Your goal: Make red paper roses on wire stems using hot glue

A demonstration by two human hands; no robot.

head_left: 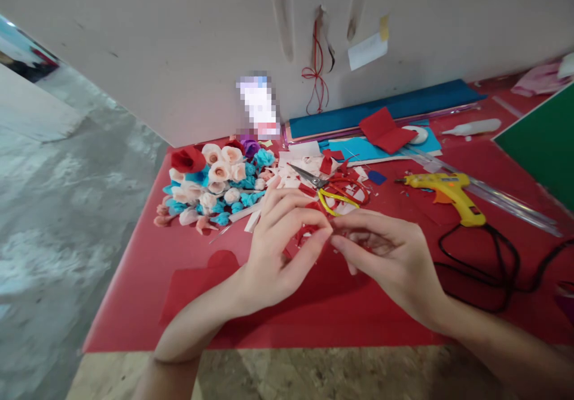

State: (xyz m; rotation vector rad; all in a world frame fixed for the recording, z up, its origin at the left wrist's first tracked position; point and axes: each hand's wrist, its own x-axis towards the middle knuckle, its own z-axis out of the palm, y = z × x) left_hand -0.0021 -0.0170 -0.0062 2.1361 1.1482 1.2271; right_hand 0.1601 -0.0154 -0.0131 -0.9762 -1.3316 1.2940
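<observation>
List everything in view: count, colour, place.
paper flowers: many, mixed colours, table's left
paper scraps: many, mostly white and red, centre
scissors: one, yellow and red handles, centre
glue gun: one, yellow, black cord, right
long sheet: one, dark blue, along wall
folded paper: one, red, over light-blue sheet
round item: one, white, beside folded paper
bottle: one, white, back right
clear sticks: several, colourless, right
board: one, green, right edge
blurred screen: one, whitish, against wall
tied string: one, red, hanging on wall
note: one, white, taped to wall
flat paper: one, red, front left
tabletop: one, red, beneath flowers
Left hand: one, centre, fingertips together
Right hand: one, beside it; any held item unclear
</observation>
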